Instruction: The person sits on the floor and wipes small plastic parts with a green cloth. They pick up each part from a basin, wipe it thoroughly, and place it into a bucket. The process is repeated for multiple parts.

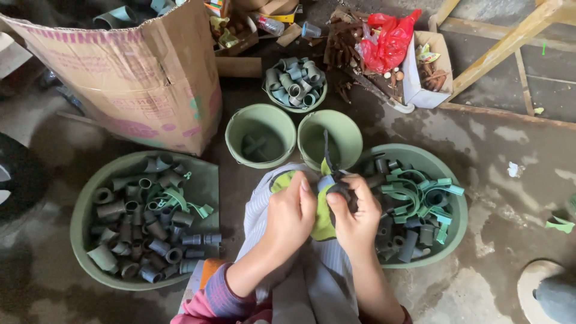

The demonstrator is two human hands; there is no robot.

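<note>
My left hand [290, 215] and my right hand [355, 211] meet over my lap, above a striped white cloth [312, 282]. Both grip a yellow-green rag [324, 219]. The right hand's fingers also close on a small dark grey pipe fitting [336, 187] wrapped partly in the rag, with a thin dark strip sticking up from it. Which part of the fitting is hidden under the rag I cannot tell.
A large green basin [84, 210] at left holds several grey pipe fittings; another basin [453, 174] at right holds fittings and green clips. Two green buckets [240, 129] [351, 129] stand ahead, a small bowl of fittings [318, 102] behind them. A cardboard box [132, 78] stands at far left, a red bag [390, 39] at back.
</note>
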